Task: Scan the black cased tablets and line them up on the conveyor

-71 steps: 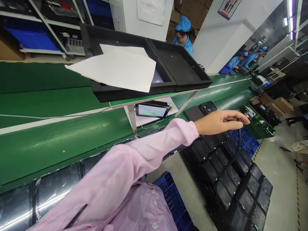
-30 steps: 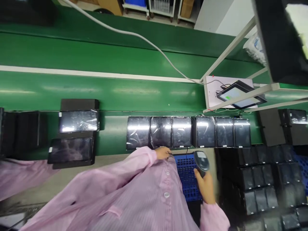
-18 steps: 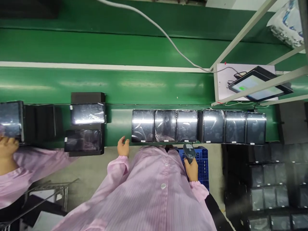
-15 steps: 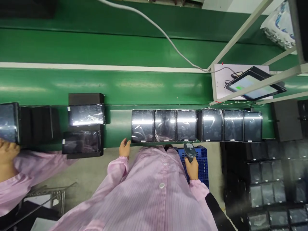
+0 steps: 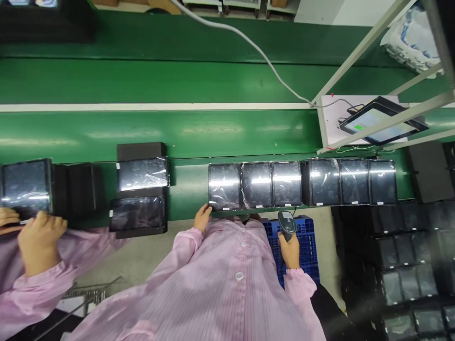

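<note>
My right hand [image 5: 291,250] is closed round the grip of a grey handheld scanner [image 5: 287,224], whose head points at the row of black wrapped screens [image 5: 302,183] lined up on the near edge of the green conveyor. My left hand [image 5: 203,217] rests at the lower left corner of the leftmost screen [image 5: 224,185] in that row, fingers curled against its edge. Each screen carries a small white label at its lower edge.
A co-worker's hands [image 5: 39,239] in pink sleeves handle a screen [image 5: 26,184] at far left. Two more screens [image 5: 141,193] lie on black trays between us. A lit tablet [image 5: 382,126] sits under a white frame at right. Stacked screens [image 5: 401,265] and a blue crate [image 5: 302,246] stand below.
My view swung from the right-hand stack down to the conveyor. My right hand brought the scanner up to the row of screens, and my left hand moved onto the leftmost screen's corner.
</note>
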A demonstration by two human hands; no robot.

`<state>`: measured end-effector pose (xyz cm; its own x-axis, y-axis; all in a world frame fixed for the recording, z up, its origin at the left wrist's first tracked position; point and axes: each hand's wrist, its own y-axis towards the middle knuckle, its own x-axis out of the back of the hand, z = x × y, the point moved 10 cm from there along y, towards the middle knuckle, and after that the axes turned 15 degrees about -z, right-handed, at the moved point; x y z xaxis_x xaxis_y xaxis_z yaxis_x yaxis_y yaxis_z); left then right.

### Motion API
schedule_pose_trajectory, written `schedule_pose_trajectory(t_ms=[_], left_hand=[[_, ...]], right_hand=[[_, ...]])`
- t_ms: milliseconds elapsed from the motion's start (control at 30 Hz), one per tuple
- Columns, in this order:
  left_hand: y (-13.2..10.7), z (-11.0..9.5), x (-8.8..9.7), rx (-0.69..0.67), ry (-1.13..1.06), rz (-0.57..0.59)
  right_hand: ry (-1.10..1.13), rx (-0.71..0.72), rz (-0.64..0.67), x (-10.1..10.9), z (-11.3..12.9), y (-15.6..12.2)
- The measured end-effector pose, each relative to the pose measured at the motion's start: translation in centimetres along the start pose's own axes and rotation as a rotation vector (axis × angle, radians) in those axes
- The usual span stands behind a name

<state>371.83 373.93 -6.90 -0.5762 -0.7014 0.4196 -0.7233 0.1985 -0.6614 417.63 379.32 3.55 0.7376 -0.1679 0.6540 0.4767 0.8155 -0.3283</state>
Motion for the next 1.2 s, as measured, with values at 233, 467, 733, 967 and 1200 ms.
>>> schedule_pose_trajectory(t_ms=[233, 467, 733, 967, 1200], left_hand=[[1.0, 1.3, 0.2, 0.057, -0.007, 0.021], [1.2, 1.7, -0.3, 0.085, 0.015, 0.005], [1.1, 1.8, -0.5, 0.139, -0.04, 0.055], [2.1, 1.3, 1.8, 0.19, -0.091, 0.156], [5.4, 1.1, 6.5, 0.196, -0.027, 0.236]], right_hand=[[-0.05, 0.055, 0.124, -6.5, 2.3, -5.3], [-0.089, 0.038, 0.145, -6.9, 2.0, -5.3], [-0.124, 0.037, 0.163, -7.0, 2.2, -6.2], [-0.025, 0.09, 0.302, -12.5, 4.8, -11.9], [-0.03, 0.055, 0.246, -17.8, 5.7, -16.8]])
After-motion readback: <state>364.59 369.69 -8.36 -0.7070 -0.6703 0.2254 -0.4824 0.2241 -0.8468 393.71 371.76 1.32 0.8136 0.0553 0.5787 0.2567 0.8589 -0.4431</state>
